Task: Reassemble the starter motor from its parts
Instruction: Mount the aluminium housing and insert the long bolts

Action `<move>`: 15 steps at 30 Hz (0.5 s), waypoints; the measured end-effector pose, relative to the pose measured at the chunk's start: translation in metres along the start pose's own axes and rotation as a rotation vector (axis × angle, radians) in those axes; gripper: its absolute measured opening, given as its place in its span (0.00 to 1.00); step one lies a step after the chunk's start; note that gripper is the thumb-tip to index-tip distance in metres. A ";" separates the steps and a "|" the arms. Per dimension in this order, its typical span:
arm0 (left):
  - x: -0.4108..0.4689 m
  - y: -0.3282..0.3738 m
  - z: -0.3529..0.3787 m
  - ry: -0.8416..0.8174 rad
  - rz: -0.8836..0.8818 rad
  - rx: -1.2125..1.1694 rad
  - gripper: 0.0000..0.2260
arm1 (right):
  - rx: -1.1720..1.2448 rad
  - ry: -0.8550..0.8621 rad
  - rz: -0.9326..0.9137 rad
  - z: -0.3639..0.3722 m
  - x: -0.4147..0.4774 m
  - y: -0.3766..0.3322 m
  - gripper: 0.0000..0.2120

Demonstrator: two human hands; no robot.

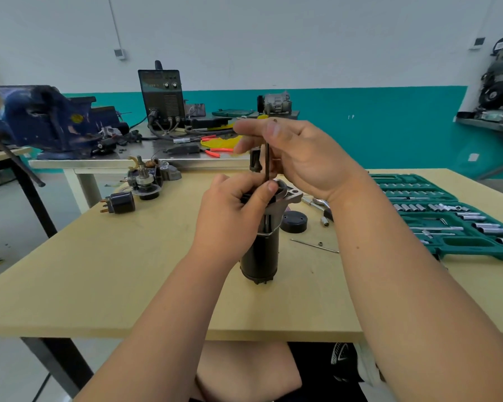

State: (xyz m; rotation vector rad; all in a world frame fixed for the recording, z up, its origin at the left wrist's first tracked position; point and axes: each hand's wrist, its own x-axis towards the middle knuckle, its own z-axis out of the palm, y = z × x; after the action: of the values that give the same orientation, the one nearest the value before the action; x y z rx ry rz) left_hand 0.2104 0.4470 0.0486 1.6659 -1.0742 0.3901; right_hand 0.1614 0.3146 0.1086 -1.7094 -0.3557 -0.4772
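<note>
Starter motor (260, 256), upright at centre of worktop (128, 271): left hand (230, 210) clamped round its upper housing, right hand (299, 158) pinching a long through bolt (267, 163), vertical, its lower end at the housing. Loose at 2 o'clock: second bolt (314, 245), black end cap (294, 221). Farther, at 10 o'clock: solenoid (119, 202) and drive assembly (147, 178), both unfitted; judged about mid-assembly.

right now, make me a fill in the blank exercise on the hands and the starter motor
The black cylindrical starter motor stands ___ on the tan wooden table.
The left hand grips the motor's ___ end.
The right hand pinches a thin dark rod ___ the motor.
Missing: upright; top; above.
</note>
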 end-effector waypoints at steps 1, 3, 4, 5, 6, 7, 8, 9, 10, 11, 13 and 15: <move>0.000 0.000 0.000 0.001 -0.007 -0.001 0.10 | 0.047 0.031 -0.016 0.002 0.001 0.002 0.13; 0.001 0.000 0.001 0.015 -0.031 -0.011 0.10 | 0.131 0.117 -0.046 0.008 0.001 0.008 0.11; 0.000 -0.001 0.003 0.033 -0.044 -0.020 0.10 | 0.138 0.163 -0.062 0.011 0.001 0.010 0.11; 0.000 -0.001 0.004 0.057 -0.056 -0.031 0.10 | 0.124 0.210 -0.077 0.014 0.000 0.012 0.11; -0.001 -0.001 0.006 0.080 -0.065 -0.042 0.09 | 0.106 0.255 -0.091 0.017 -0.002 0.013 0.10; -0.001 -0.001 0.007 0.098 -0.069 -0.050 0.07 | 0.097 0.297 -0.108 0.021 -0.003 0.013 0.10; -0.002 -0.001 0.008 0.108 -0.069 -0.052 0.05 | 0.095 0.336 -0.132 0.024 -0.004 0.013 0.09; -0.003 -0.001 0.009 0.112 -0.066 -0.051 0.04 | 0.095 0.371 -0.162 0.028 -0.005 0.013 0.08; -0.003 -0.001 0.009 0.115 -0.065 -0.051 0.04 | 0.090 0.404 -0.191 0.032 -0.006 0.012 0.07; -0.002 -0.002 0.009 0.117 -0.066 -0.052 0.04 | 0.080 0.438 -0.215 0.035 -0.006 0.011 0.06; -0.001 -0.002 0.009 0.123 -0.068 -0.054 0.05 | 0.044 0.519 -0.250 0.041 -0.007 0.010 0.06; 0.000 -0.002 0.009 0.125 -0.056 -0.062 0.07 | -0.023 0.619 -0.288 0.046 -0.006 0.012 0.07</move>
State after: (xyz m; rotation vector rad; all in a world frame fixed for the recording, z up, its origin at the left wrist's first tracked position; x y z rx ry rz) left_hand 0.2100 0.4390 0.0444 1.5915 -0.9361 0.4150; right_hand 0.1676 0.3580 0.0885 -1.4478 -0.1409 -1.1857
